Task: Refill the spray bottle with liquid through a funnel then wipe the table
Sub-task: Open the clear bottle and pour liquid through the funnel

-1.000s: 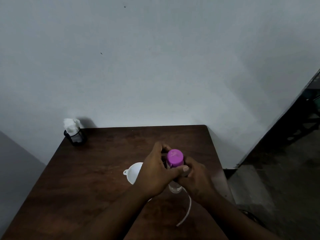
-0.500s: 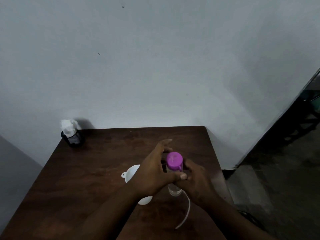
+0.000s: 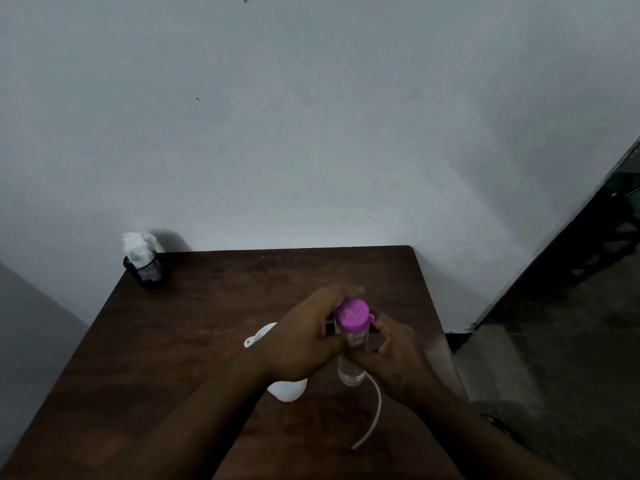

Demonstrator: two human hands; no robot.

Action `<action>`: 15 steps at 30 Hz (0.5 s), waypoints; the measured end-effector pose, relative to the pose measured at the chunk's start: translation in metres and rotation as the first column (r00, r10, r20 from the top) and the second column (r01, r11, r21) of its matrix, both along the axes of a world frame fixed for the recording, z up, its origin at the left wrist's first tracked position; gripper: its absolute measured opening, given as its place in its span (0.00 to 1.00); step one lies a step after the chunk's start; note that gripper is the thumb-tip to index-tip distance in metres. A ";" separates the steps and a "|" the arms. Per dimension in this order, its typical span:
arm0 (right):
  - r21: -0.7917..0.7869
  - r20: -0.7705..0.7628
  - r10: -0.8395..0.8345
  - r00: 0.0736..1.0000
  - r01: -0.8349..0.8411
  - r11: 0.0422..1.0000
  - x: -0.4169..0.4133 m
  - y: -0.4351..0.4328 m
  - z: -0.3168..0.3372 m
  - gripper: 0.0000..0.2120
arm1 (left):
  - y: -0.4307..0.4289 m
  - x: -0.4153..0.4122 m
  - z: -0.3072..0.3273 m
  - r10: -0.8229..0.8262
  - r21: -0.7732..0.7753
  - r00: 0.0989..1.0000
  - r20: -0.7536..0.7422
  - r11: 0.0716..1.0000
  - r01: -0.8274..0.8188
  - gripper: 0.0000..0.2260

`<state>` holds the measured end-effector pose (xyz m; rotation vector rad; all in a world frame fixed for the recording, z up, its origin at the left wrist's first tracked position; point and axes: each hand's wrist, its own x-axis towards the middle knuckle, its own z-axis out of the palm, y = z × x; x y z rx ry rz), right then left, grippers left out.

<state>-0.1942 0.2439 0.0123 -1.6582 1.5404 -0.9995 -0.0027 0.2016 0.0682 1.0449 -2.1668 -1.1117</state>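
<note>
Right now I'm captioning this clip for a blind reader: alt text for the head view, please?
Two hands, left hand and right hand, grip a clear bottle with a purple cap upright on a dark wooden table. A white funnel lies beside it; a black tissue holder stands at the far left corner.

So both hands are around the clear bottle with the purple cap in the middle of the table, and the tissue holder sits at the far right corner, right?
Not quite. In the head view the tissue holder sits at the table's far left corner. The rest holds: left hand and right hand are around the purple-capped clear bottle.
</note>
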 end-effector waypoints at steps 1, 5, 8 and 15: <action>-0.009 0.003 -0.001 1.000 0.001 1.000 0.000 0.000 0.000 0.24 | -0.001 0.000 0.000 0.013 -0.016 1.000 0.005 1.000 -0.013 0.27; -0.008 -0.001 0.018 1.000 -0.018 1.000 0.002 -0.001 0.000 0.24 | -0.001 -0.008 0.005 0.131 0.021 0.991 0.017 0.991 -0.131 0.29; -0.016 0.000 0.021 1.000 -0.021 1.000 0.000 0.000 0.001 0.25 | 0.000 -0.004 0.008 0.031 0.012 0.997 0.065 0.999 -0.031 0.44; -0.023 0.036 0.013 0.999 -0.013 1.000 0.000 0.002 0.000 0.23 | -0.004 -0.003 0.009 -0.012 -0.097 0.996 0.089 0.995 0.021 0.23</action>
